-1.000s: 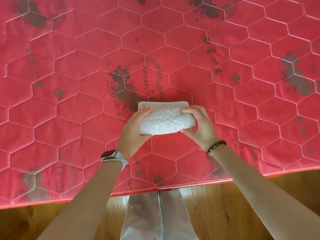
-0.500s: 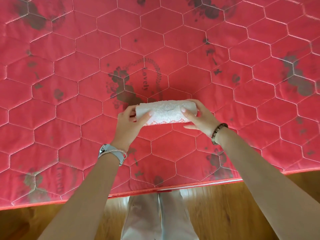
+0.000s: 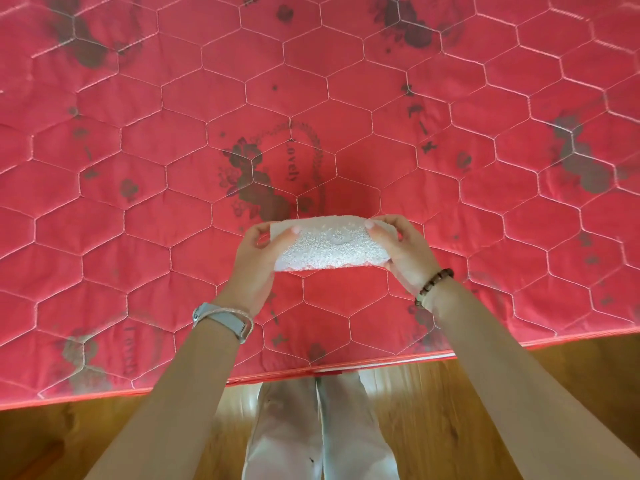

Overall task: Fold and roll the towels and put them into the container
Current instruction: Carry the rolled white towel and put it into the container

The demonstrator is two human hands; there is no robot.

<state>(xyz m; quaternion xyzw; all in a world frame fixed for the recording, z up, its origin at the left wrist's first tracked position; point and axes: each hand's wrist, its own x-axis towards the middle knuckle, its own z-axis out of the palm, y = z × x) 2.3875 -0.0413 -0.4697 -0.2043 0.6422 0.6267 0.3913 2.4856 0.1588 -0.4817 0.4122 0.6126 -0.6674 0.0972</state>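
Left hand [image 3: 254, 263] pinches one end of the rolled white towel [image 3: 330, 244], right hand [image 3: 398, 249] clamps the other, roll held level just above the red mattress [image 3: 138, 209]. Rolling looks finished; next it needs carrying to a container, none in view. Count: one towel, two hands.

A: What's different from a second ago?
B: The white terry towel [image 3: 330, 244], then a fat bundle, is now a slimmer roll.
A: And the hands?
B: Left [image 3: 258, 263] and right [image 3: 403, 249] moved out to its ends.
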